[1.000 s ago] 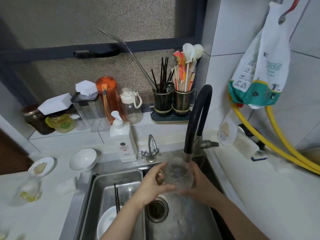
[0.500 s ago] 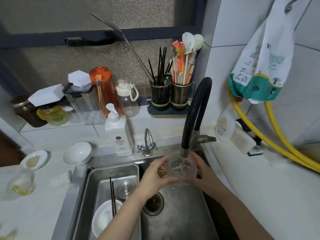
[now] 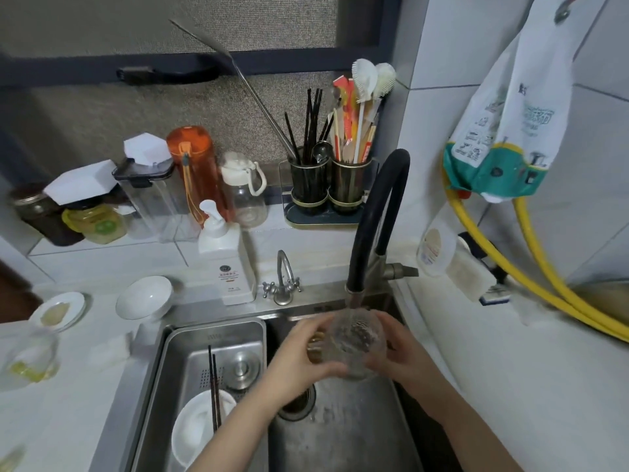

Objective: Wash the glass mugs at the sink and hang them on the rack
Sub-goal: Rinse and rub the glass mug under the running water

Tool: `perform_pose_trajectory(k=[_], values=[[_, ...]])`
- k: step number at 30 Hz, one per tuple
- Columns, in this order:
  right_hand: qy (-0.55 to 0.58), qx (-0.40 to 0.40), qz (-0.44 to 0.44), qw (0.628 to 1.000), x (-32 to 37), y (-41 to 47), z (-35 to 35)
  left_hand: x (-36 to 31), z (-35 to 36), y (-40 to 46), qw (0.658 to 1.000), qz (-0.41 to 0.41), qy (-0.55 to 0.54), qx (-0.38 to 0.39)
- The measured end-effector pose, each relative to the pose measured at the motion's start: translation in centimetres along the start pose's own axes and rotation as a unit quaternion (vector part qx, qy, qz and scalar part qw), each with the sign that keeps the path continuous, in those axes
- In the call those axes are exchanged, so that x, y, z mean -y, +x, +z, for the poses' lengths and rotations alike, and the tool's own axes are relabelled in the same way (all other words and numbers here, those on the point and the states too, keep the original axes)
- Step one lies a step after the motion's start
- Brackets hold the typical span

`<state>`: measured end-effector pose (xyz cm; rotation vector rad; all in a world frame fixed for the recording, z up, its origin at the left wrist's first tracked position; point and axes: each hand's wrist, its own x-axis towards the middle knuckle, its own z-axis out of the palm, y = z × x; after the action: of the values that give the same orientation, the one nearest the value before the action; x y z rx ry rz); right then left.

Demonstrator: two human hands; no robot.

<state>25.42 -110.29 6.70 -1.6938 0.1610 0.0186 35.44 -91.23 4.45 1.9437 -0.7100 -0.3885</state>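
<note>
A home kitchen.
A steel sink point(image 3: 218, 330), soap bottle point(image 3: 228, 264) and chopstick holders point(image 3: 328, 189) are sitting along a tiled wall point(image 3: 442, 137).

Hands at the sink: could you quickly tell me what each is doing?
Left hand: holding the glass mug under the tap.
Right hand: holding the same mug.

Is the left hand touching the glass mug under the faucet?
Touching. The head view shows the left hand with its fingers curled against the side of the glass mug, no gap between them.
</note>
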Motion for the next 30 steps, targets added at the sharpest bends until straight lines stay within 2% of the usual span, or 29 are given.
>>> perform_pose_trajectory(k=[4, 9, 15, 21, 30], values=[[-0.002, -0.011, 0.009, 1.0, 0.2, 1.9, 0.2, 0.1, -0.6, 0.8, 0.999, -0.033, -0.029, -0.018], [-0.005, -0.047, -0.005, 0.999, -0.6, -0.1, -1.3, -1.6, 1.3, 0.6, 0.999, -0.01, -0.029, 0.012], [0.029, -0.022, -0.004, 0.999, 0.2, 2.1, 0.8, -0.9, -1.5, 0.8, 0.998, -0.053, -0.015, -0.004], [0.021, -0.006, -0.011, 1.0, 0.7, 1.6, -2.2, -3.3, 0.0, 2.3, 0.998, -0.045, 0.026, 0.025], [0.048, -0.015, 0.02, 0.999, -1.5, 1.5, -2.1, -2.8, 1.6, 1.9, 0.995, -0.055, 0.084, 0.007]])
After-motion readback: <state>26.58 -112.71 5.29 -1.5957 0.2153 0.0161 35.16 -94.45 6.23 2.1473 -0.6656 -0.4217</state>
